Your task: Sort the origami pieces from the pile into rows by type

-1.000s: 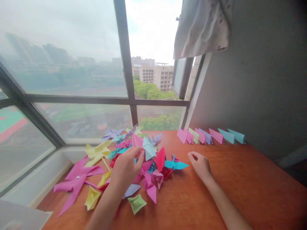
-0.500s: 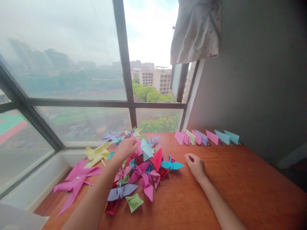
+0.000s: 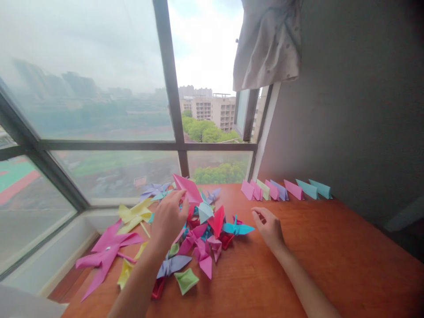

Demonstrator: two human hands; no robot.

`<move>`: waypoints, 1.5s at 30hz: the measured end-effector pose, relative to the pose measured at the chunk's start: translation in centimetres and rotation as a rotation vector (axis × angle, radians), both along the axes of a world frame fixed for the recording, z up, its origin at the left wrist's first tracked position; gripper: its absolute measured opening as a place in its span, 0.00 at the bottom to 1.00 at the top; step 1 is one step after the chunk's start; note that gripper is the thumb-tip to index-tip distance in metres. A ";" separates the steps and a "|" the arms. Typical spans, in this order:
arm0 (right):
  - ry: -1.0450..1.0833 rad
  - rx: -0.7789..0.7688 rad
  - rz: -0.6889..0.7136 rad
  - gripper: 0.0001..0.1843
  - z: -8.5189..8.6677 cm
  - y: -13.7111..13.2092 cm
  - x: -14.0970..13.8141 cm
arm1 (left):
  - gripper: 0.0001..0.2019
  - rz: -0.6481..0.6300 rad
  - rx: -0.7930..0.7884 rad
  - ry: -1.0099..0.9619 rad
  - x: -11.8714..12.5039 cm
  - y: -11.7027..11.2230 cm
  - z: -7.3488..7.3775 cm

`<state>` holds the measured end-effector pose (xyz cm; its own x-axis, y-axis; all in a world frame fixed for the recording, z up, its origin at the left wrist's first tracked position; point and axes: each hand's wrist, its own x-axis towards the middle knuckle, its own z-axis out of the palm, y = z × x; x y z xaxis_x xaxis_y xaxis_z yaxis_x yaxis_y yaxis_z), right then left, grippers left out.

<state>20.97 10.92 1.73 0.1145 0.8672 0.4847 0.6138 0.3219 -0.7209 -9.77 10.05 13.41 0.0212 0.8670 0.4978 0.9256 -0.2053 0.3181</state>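
Observation:
My left hand (image 3: 168,217) is raised over a heap of coloured origami pieces (image 3: 198,234) on the wooden table (image 3: 314,256). Its fingers pinch a pink folded paper piece (image 3: 187,188), lifted above the heap. My right hand (image 3: 269,226) rests on the table just right of the heap, fingers loosely curled with nothing in them, close to a blue paper crane (image 3: 237,228). A green folded piece (image 3: 186,280) lies at the near edge of the heap.
A row of folded paper pieces (image 3: 285,189) in pink, green, purple and blue lines the wall at the back right. A big pink pinwheel (image 3: 105,251) and a yellow pinwheel (image 3: 134,213) lie at the left by the window. A grey curtain (image 3: 268,44) hangs above.
My left hand has drawn a pink folded piece up out of the heap and holds it higher than before. My right hand has lifted slightly and stayed beside the blue crane.

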 end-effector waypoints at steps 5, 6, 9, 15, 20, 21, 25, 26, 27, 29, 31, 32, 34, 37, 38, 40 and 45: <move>-0.213 0.229 0.138 0.13 4.3 -3.0 -3.6 | 0.16 -0.146 0.070 -0.107 3.3 -2.8 -0.3; -0.274 0.280 0.147 0.12 4.9 -3.6 -4.3 | 0.16 -0.171 0.071 -0.125 4.0 -3.3 -0.4; -0.429 0.375 0.127 0.12 5.9 -4.9 -6.0 | 0.15 -0.261 0.038 -0.169 6.1 -4.4 -1.1; -0.511 0.362 -0.007 0.10 5.0 -5.2 -5.7 | 0.15 -0.399 -0.016 -0.236 8.2 -5.5 -2.3; -0.468 0.316 0.025 0.09 4.5 -5.3 -3.1 | 0.16 -0.411 0.021 -0.202 7.8 -4.6 -2.7; -0.440 0.298 0.059 0.09 4.6 -5.3 -2.5 | 0.17 -0.384 0.050 -0.186 7.5 -4.3 -2.7; -0.273 0.179 0.260 0.09 5.2 -5.5 0.1 | 0.15 -0.379 0.099 -0.186 6.1 -3.0 -2.7; -0.230 0.146 0.306 0.09 5.4 -5.5 0.8 | 0.14 -0.434 0.065 -0.216 5.9 -2.8 -2.7; -0.193 0.115 0.342 0.09 5.7 -5.5 1.4 | 0.12 -0.497 0.016 -0.258 5.7 -2.7 -2.7; -0.149 0.063 0.392 0.09 6.1 -5.6 2.6 | 0.09 -0.589 -0.097 -0.359 5.6 -2.7 -2.7; -0.143 0.022 0.425 0.09 6.5 -5.6 3.5 | 0.07 -0.613 -0.189 -0.446 5.7 -2.8 -2.8; -0.150 0.005 0.437 0.10 6.7 -5.6 4.0 | 0.06 -0.611 -0.219 -0.481 5.8 -2.9 -2.9; -0.176 -0.027 0.453 0.11 7.0 -5.7 4.7 | 0.06 -0.619 -0.267 -0.538 6.1 -3.1 -3.0; -0.212 -0.074 0.444 0.12 7.1 -5.6 6.3 | 0.06 -0.624 -0.303 -0.601 6.3 -3.2 -3.0; -0.213 -0.084 0.417 0.13 7.1 -5.4 7.1 | 0.06 -0.617 -0.306 -0.615 6.2 -3.2 -3.0; -0.179 -0.079 0.298 0.13 6.6 -4.9 9.3 | 0.05 -0.596 -0.301 -0.640 6.1 -3.3 -3.1; -0.064 -0.006 -0.337 0.19 4.5 -1.0 16.1 | 0.07 -0.546 -0.243 -0.654 5.9 -3.4 -3.8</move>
